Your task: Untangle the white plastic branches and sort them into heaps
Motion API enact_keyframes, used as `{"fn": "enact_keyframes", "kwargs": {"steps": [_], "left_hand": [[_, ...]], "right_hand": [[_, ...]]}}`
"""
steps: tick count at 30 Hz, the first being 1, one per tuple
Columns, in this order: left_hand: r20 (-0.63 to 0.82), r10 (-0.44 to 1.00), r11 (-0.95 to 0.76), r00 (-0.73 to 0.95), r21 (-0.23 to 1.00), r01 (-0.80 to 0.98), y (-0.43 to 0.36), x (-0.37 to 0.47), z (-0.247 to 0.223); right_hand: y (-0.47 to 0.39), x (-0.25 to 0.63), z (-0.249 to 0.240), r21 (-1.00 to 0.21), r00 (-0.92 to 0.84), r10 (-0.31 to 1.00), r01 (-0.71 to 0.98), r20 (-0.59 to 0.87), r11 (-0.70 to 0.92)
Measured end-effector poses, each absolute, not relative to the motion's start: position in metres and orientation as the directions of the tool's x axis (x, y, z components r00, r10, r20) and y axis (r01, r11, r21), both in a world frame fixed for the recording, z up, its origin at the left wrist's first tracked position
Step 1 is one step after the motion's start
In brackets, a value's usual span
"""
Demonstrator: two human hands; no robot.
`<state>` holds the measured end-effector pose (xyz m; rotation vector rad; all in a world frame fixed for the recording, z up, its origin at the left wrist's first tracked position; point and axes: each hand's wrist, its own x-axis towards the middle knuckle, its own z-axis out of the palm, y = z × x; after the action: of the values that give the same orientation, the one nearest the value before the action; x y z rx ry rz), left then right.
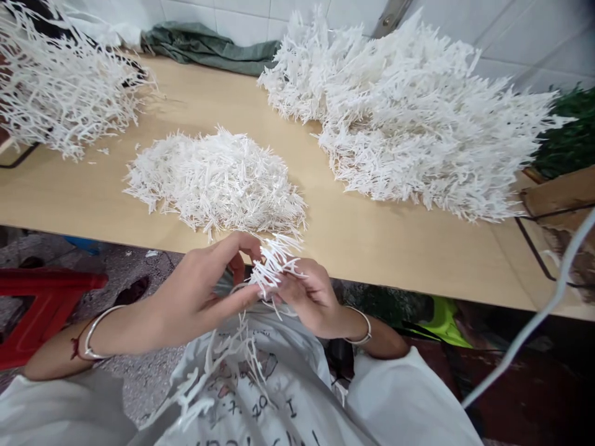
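Observation:
Between my two hands, just off the front edge of the table, is a white plastic-looking sprig (274,263) with many thin prongs. My left hand (209,279) pinches it from the left, thumb below and fingers curled over. From the other side, my right hand (313,297) grips it with bent fingers. A longer white branched strand (242,353) hangs down from my hands in front of my shirt. Right behind my hands, on the table, lies a low heap of short white pieces (218,179).
A large pile of white sprigs (418,118) covers the table's (316,223) back right. White branched strands (65,87) are heaped at the left. A dark green cloth (204,46) lies along the wall. A red stool (41,303) stands lower left; a pale cable (534,328) crosses the right.

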<state>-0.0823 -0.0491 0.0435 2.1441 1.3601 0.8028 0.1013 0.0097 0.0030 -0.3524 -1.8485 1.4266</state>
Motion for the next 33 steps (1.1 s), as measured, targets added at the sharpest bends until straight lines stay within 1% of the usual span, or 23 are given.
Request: {"fn": "enact_keyframes", "kwargs": {"steps": [4, 6, 8, 10, 14, 16, 19, 20, 21, 22, 24, 26, 28, 31, 33], "left_hand": [[0.462, 0.845, -0.500, 0.269, 0.504, 0.704, -0.042, -0.080, 0.037], [0.525, 0.803, -0.534, 0.282, 0.423, 0.732, -0.036, -0.080, 0.034], [0.542, 0.758, -0.587, 0.364, 0.323, 0.742, -0.030, -0.080, 0.033], [0.537, 0.714, -0.644, 0.450, 0.252, 0.722, -0.024, -0.081, 0.032], [0.525, 0.696, -0.674, 0.490, 0.242, 0.698, -0.017, -0.081, 0.030], [0.543, 0.672, -0.686, 0.503, 0.202, 0.699, -0.015, -0.081, 0.029], [0.593, 0.603, -0.689, 0.533, 0.051, 0.723, -0.013, -0.081, 0.031], [0.588, 0.594, -0.688, 0.550, 0.016, 0.725, -0.013, -0.081, 0.032], [0.563, 0.601, -0.693, 0.567, 0.015, 0.721, -0.013, -0.081, 0.034], [0.520, 0.628, -0.698, 0.579, 0.048, 0.714, -0.013, -0.081, 0.036], [0.415, 0.684, -0.705, 0.600, 0.166, 0.689, -0.013, -0.081, 0.038], [0.352, 0.691, -0.718, 0.631, 0.237, 0.654, -0.012, -0.081, 0.038], [0.367, 0.654, -0.752, 0.661, 0.219, 0.622, -0.012, -0.080, 0.035], [0.420, 0.606, -0.777, 0.676, 0.130, 0.616, -0.014, -0.081, 0.030], [0.433, 0.571, -0.790, 0.698, 0.058, 0.610, -0.018, -0.082, 0.029]], "right_hand": [[0.010, 0.099, 0.003, -0.894, -0.628, 0.640, -0.251, 0.443, 0.372], [0.010, 0.098, 0.003, -0.882, -0.622, 0.631, -0.257, 0.463, 0.395], [0.011, 0.098, 0.003, -0.866, -0.611, 0.623, -0.254, 0.488, 0.430], [0.011, 0.099, 0.001, -0.859, -0.614, 0.616, -0.230, 0.493, 0.458], [0.012, 0.103, 0.000, -0.846, -0.632, 0.595, -0.199, 0.496, 0.495], [0.014, 0.104, 0.001, -0.836, -0.623, 0.594, -0.193, 0.509, 0.514], [0.017, 0.103, 0.000, -0.834, -0.610, 0.601, -0.196, 0.516, 0.516], [0.018, 0.103, -0.001, -0.834, -0.615, 0.596, -0.204, 0.517, 0.513], [0.019, 0.103, -0.003, -0.835, -0.624, 0.587, -0.215, 0.516, 0.507], [0.020, 0.103, -0.005, -0.836, -0.630, 0.579, -0.229, 0.517, 0.498], [0.021, 0.102, -0.009, -0.849, -0.643, 0.577, -0.245, 0.504, 0.468], [0.022, 0.102, -0.011, -0.876, -0.650, 0.601, -0.239, 0.465, 0.420], [0.021, 0.102, -0.011, -0.903, -0.655, 0.631, -0.217, 0.416, 0.370], [0.018, 0.106, -0.007, -0.943, -0.671, 0.666, -0.186, 0.326, 0.275], [0.016, 0.110, -0.003, -0.975, -0.718, 0.661, -0.186, 0.217, 0.118]]}}
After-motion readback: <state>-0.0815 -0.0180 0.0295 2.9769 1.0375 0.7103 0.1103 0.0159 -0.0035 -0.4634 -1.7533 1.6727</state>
